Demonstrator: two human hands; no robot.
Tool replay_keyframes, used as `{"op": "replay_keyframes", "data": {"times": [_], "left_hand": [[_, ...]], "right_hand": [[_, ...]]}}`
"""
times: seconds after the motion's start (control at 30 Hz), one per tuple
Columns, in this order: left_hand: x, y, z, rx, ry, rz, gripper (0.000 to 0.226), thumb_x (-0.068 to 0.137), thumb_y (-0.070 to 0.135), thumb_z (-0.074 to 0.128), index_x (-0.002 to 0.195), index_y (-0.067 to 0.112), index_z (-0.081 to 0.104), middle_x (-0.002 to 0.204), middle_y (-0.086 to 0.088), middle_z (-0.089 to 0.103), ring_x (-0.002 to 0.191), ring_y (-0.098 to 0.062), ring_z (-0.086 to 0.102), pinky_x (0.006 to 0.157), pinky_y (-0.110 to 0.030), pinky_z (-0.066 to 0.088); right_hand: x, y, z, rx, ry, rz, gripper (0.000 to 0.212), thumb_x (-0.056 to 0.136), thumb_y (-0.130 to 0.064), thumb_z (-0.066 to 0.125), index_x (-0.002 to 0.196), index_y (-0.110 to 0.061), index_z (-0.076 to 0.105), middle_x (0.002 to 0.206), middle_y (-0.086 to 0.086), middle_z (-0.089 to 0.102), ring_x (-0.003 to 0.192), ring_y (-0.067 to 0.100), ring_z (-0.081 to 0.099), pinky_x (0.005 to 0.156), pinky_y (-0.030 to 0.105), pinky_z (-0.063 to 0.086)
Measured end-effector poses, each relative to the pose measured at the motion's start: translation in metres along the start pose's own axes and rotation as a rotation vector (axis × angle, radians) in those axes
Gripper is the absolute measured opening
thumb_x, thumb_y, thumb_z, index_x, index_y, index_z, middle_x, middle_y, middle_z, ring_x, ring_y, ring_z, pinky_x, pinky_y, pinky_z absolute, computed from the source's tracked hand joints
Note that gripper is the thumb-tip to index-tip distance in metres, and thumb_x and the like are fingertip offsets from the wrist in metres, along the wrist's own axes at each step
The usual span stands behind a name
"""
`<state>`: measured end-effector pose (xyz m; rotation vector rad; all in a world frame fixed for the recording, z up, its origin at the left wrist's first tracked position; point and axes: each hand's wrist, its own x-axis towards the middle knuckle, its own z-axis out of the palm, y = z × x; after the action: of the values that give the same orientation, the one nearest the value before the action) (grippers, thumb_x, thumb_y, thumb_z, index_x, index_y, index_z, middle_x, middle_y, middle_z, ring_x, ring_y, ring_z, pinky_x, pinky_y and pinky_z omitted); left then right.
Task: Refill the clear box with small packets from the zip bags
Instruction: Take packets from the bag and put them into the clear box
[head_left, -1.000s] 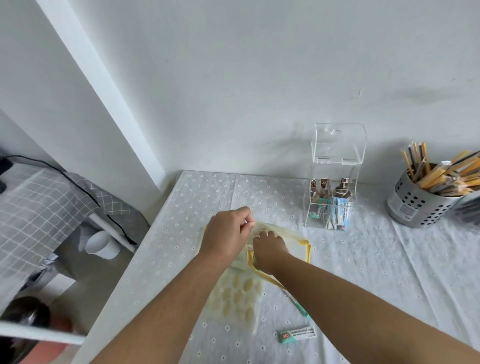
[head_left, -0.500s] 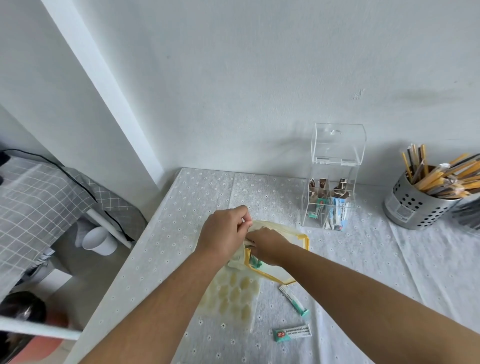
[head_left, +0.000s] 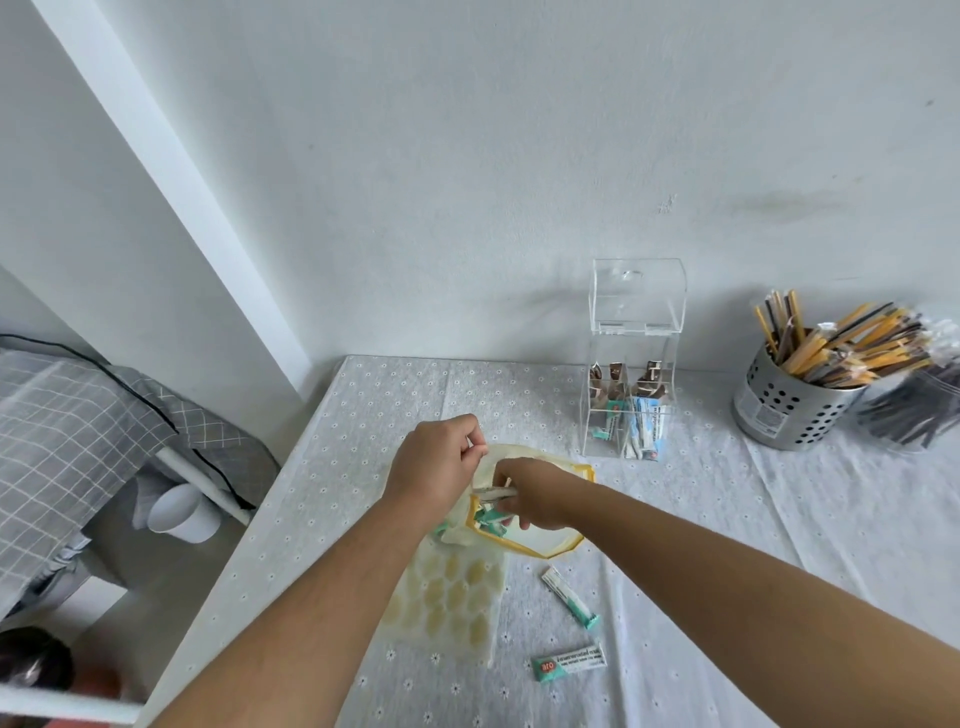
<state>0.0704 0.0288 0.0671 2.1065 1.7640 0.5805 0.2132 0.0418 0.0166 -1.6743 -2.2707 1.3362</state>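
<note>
A table (head_left: 675, 545) draped in a white cloth printed with small flowers stands against a plain white wall. At its centre lies a soft, translucent zip bag (head_left: 540, 535) with a yellow rim, its mouth held wide. The left hand (head_left: 434, 470) pinches the far-left lip of the bag between thumb and curled fingers. The right hand (head_left: 537, 493) is closed around a small bunch of white-and-teal stick packets (head_left: 491, 512) at the bag's mouth; their number cannot be told. Under the bag, toward the near side, lies a second flat bag (head_left: 447, 597) of pale yellow, rounded lumps. Two packets lie loose on the cloth to the near right: one slim stick (head_left: 570, 597) set diagonally and one flat teal-ended sachet (head_left: 569, 666) nearer still. The clear box (head_left: 631, 364), rigid acrylic with its hinged lid raised, stands far right of the bag by the wall, divided into compartments holding brown packets behind and white-blue ones in front. At the far right, two containers: a perforated metal cup (head_left: 784, 410) of yellow and brown sticks, and a second, blurred one (head_left: 914, 410) of dark sticks.
</note>
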Motion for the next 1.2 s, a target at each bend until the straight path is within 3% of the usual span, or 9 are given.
{"op": "replay_keyframes", "data": {"times": [0.23,0.37,0.5,0.7,0.77,0.83,1.03,1.13,1.2], "left_hand": [[0.009,0.005,-0.001,0.032,-0.025,-0.052,0.007,0.086,0.018,0.061,0.080,0.015,0.064,0.056,0.007,0.051,0.063,-0.021,0.057,0.059,-0.030,0.047],[0.012,0.007,-0.001,0.025,-0.040,-0.067,0.008,0.085,0.015,0.059,0.079,0.015,0.063,0.060,0.004,0.055,0.067,-0.023,0.060,0.063,-0.032,0.050],[0.013,0.007,0.001,0.019,-0.034,-0.058,0.008,0.085,0.013,0.059,0.078,0.016,0.063,0.059,0.007,0.053,0.065,-0.020,0.057,0.063,-0.032,0.050],[0.012,0.003,0.003,0.008,-0.020,-0.046,0.008,0.085,0.015,0.060,0.077,0.017,0.063,0.054,0.009,0.049,0.061,-0.020,0.053,0.059,-0.029,0.046],[0.011,0.003,0.003,0.005,-0.018,-0.042,0.008,0.085,0.015,0.060,0.078,0.017,0.063,0.054,0.009,0.049,0.060,-0.019,0.053,0.057,-0.027,0.043],[0.011,0.002,0.004,0.011,-0.021,-0.043,0.008,0.086,0.016,0.060,0.078,0.017,0.063,0.055,0.009,0.050,0.059,-0.019,0.054,0.056,-0.026,0.043],[0.014,0.001,0.005,0.008,-0.025,-0.051,0.009,0.086,0.018,0.060,0.077,0.019,0.062,0.053,0.009,0.051,0.056,-0.015,0.053,0.056,-0.026,0.044],[0.014,0.001,0.005,0.004,-0.023,-0.056,0.010,0.086,0.018,0.061,0.076,0.019,0.061,0.051,0.008,0.050,0.054,-0.015,0.051,0.055,-0.025,0.042],[0.014,0.001,0.006,-0.003,-0.023,-0.058,0.010,0.086,0.017,0.061,0.076,0.018,0.062,0.051,0.008,0.050,0.053,-0.015,0.050,0.054,-0.025,0.041]], "right_hand": [[-0.050,-0.011,-0.065,-0.110,-0.061,-0.065,0.009,0.089,-0.014,0.061,0.092,-0.008,0.066,0.071,0.002,0.068,0.059,0.013,0.065,0.064,0.023,0.053],[-0.070,0.006,-0.121,0.017,0.056,-0.013,0.006,0.088,-0.015,0.063,0.083,-0.019,0.065,0.058,-0.005,0.068,0.049,0.007,0.060,0.054,0.015,0.045],[-0.061,0.033,-0.153,0.055,0.181,0.077,0.005,0.089,-0.010,0.063,0.092,-0.013,0.061,0.069,0.005,0.069,0.048,0.006,0.064,0.050,0.015,0.049],[-0.022,0.058,-0.154,-0.236,0.375,0.236,0.018,0.091,-0.004,0.057,0.105,0.001,0.065,0.088,0.014,0.066,0.067,0.020,0.063,0.056,0.024,0.051],[-0.012,0.059,-0.151,-0.377,0.384,0.254,0.021,0.091,-0.007,0.055,0.107,-0.002,0.067,0.100,0.012,0.068,0.088,0.024,0.066,0.070,0.029,0.053],[-0.003,0.061,-0.149,-0.454,0.395,0.260,0.022,0.091,-0.009,0.053,0.106,-0.004,0.068,0.109,0.012,0.068,0.096,0.024,0.062,0.070,0.026,0.049],[0.017,0.062,-0.145,-0.572,0.289,0.271,0.012,0.086,-0.008,0.056,0.083,-0.003,0.066,0.079,0.005,0.059,0.078,0.019,0.062,0.068,0.025,0.048],[0.019,0.062,-0.144,-0.591,0.252,0.228,0.030,0.084,-0.025,0.067,0.103,-0.002,0.068,0.103,0.008,0.068,0.104,0.025,0.063,0.089,0.031,0.051],[0.018,0.060,-0.145,-0.575,0.275,0.194,0.028,0.086,-0.022,0.064,0.107,-0.004,0.068,0.114,0.008,0.067,0.109,0.025,0.061,0.095,0.033,0.050]]}}
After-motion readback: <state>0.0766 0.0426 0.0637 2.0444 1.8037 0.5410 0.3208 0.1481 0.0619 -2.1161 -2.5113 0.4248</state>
